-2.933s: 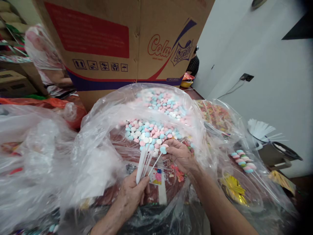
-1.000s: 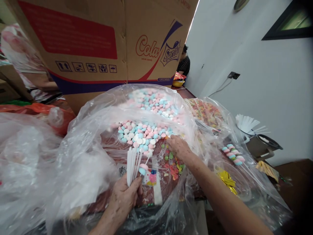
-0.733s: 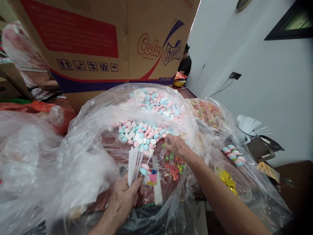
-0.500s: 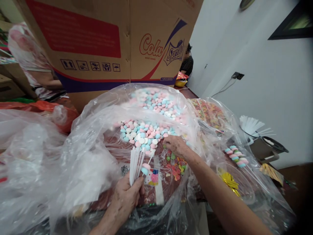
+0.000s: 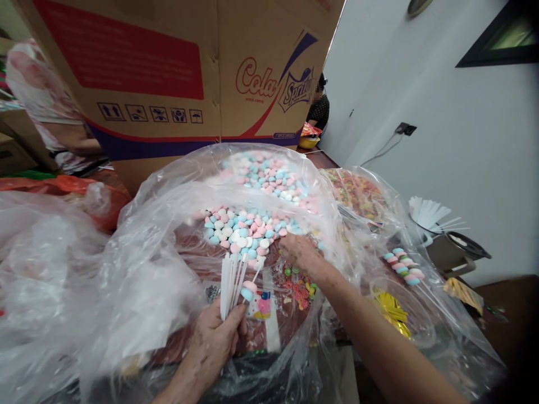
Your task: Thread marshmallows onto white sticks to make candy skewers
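L hand grips white sticks, one w/ pink/blue marshmallows, nr clear bag w/ loose ones inside. R hand at gummy rings, fingers curled; can't tell if gripping.

since about three seconds ago, slid the blue candy down from the tip of its white stick, to just beside the left hand, at 1 o'clock from it; shows now with a pink candy above. let go there and drew the right hand away toward 2 o'clock, baring green and yellow gummy rings. turned the view toward 3 o'clock, bringing a window pane into sight at 2 o'clock.
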Action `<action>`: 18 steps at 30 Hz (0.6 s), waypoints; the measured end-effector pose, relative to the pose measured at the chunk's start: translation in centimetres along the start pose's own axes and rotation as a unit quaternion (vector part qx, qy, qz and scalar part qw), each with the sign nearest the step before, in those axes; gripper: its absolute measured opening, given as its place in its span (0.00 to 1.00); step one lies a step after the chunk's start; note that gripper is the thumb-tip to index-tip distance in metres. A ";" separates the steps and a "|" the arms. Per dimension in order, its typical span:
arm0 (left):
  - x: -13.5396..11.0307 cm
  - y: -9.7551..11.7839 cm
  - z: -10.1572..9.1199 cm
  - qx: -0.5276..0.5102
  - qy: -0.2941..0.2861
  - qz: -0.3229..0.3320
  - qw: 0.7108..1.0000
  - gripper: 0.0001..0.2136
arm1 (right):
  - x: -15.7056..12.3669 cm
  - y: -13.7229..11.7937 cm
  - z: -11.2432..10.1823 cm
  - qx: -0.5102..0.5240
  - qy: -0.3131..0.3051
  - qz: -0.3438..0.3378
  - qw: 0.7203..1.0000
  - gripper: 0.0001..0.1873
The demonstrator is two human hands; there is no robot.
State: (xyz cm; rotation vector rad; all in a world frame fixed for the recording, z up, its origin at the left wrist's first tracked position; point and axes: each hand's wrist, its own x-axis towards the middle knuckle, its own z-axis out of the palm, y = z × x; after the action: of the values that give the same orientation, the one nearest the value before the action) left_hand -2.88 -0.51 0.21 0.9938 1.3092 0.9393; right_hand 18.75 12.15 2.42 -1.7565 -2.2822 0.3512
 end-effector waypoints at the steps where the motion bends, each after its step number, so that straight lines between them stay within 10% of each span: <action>1: 0.0 0.0 0.0 -0.001 -0.001 -0.002 1.000 0.15 | -0.4 -0.3 0.2 -0.008 0.004 0.004 1.000 0.06; 7: 0.1 0.0 0.2 -0.026 -0.005 -0.008 1.000 0.16 | -2.4 -1.4 1.3 0.158 0.061 0.058 0.984 0.05; 11: 0.3 -0.7 0.2 -0.024 -0.020 0.005 0.999 0.16 | -3.5 -2.3 2.0 0.461 0.059 0.060 0.883 0.13; 18: 0.6 -1.7 0.0 0.004 -0.021 0.031 0.999 0.15 | -4.5 -3.8 2.5 0.522 0.093 0.068 0.845 0.12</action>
State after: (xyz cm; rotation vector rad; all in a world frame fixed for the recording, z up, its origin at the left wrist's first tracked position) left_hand -2.89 -0.50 -1.60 1.0599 1.2542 0.9550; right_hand 15.63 6.74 1.13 -1.2425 -1.3308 1.1257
